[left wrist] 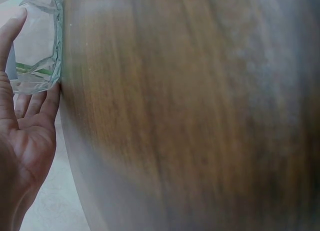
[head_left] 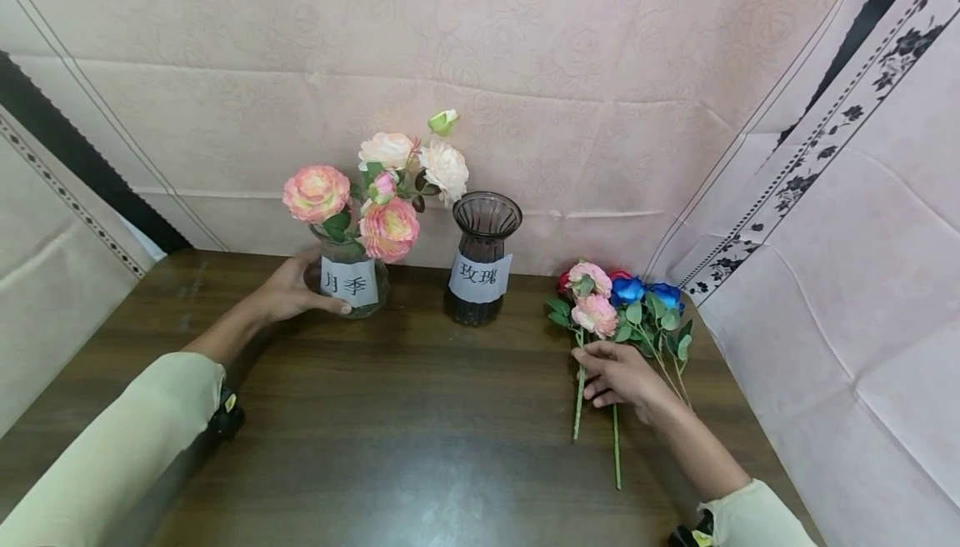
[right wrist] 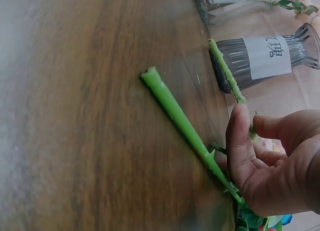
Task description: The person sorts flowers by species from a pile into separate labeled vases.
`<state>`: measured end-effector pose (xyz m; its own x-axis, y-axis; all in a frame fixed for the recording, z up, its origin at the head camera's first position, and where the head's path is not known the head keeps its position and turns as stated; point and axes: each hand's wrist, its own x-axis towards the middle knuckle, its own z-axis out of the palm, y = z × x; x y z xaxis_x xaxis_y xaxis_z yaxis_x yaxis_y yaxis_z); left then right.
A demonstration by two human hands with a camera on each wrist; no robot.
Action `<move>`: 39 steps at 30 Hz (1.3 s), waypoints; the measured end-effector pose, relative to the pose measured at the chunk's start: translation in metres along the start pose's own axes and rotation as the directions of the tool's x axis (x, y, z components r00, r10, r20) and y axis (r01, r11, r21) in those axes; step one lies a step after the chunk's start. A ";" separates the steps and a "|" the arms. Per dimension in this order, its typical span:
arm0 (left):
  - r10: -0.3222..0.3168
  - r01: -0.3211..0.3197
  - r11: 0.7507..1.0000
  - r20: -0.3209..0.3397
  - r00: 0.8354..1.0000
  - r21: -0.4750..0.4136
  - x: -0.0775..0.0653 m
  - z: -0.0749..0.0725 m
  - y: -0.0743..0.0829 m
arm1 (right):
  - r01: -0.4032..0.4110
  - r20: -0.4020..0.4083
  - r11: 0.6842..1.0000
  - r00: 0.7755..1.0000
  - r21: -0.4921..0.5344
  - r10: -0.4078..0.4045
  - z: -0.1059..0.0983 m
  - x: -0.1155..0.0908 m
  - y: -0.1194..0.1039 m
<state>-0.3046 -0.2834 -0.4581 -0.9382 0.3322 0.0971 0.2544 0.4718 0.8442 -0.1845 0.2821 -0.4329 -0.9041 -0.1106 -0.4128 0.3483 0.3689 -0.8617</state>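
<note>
My left hand [head_left: 291, 287] grips a clear glass vase [head_left: 382, 287] low on its side, thumb in front by the paper label and fingers behind. Pink and cream flowers [head_left: 390, 230] stand in that vase. With thumb and fingertips, my right hand [head_left: 621, 376] pinches the green stem [right wrist: 226, 68] of a pink artificial flower [head_left: 595, 314]. Another thick green stem [right wrist: 177, 116] lies on the table beneath this hand. Blue roses [head_left: 628, 291] with leafy stems lie beside the pink one, and red blooms show partly hidden behind it.
A dark ribbed glass vase [head_left: 483, 226] with a white label stands upright between the hands, nothing in it. The brown wooden table [head_left: 420, 414] meets a pale patterned cloth [head_left: 570, 155] at the back. More cloth hangs at both sides.
</note>
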 end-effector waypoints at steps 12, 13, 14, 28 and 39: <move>-0.022 0.022 1.000 0.009 1.000 0.000 0.000 -0.001 -0.001 | 0.076 0.055 0.986 0.995 0.147 -0.085 -0.001 0.004 0.002; -0.022 0.022 1.000 0.009 1.000 0.000 0.000 -0.001 -0.001 | 0.081 0.052 0.984 0.995 0.156 -0.090 0.000 0.004 0.002; -0.023 0.023 1.000 0.008 1.000 0.001 0.000 -0.001 -0.001 | 0.087 0.048 0.983 0.994 0.163 -0.096 0.000 0.005 0.003; -0.025 0.025 1.000 0.004 1.000 0.000 -0.001 0.000 -0.001 | 0.093 -0.037 0.959 0.996 0.267 -0.086 0.004 0.007 0.003; -0.021 0.021 1.000 -0.003 1.000 -0.016 0.000 0.000 0.000 | 0.174 -0.103 0.908 0.984 0.382 -0.145 0.011 0.008 -0.008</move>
<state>-0.3046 -0.2838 -0.4582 -0.9441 0.3197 0.0804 0.2304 0.4656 0.8545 -0.1914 0.2681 -0.4323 -0.9657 -0.0675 -0.2507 0.2536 -0.0372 -0.9666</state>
